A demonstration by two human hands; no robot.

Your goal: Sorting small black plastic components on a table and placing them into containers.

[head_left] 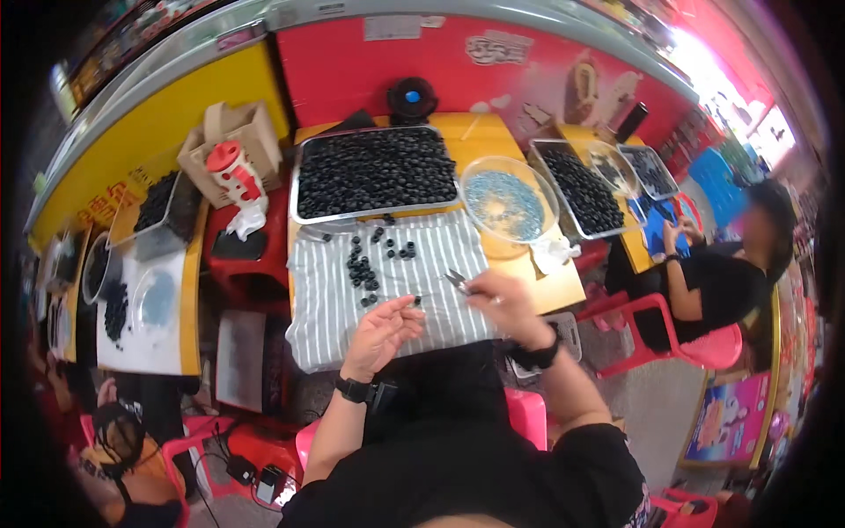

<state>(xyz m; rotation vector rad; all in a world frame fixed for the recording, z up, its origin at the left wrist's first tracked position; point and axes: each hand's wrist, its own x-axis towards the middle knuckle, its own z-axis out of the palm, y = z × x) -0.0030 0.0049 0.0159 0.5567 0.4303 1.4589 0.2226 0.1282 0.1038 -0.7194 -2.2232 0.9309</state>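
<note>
My left hand (384, 333) is turned palm up over the striped cloth (330, 304), its thumb and forefinger closed at a small black round piece (417, 301). To its right, my right hand (503, 301) grips a pair of small snips (456, 280), whose jaws stand slightly apart and point up and left, short of the piece. Loose black ring-like pieces (361, 268) lie scattered on the cloth beyond my left hand. Behind the cloth, a wide clear tray (304, 214) is heaped with many more of them.
A round clear tub (469, 224) with bluish bits stands beside the big tray, a crumpled white tissue (554, 253) near it. Further right, a person (726, 273) sits on a pink chair (656, 321). At left, a red-and-white cup (233, 172) stands by a beige bag (255, 132).
</note>
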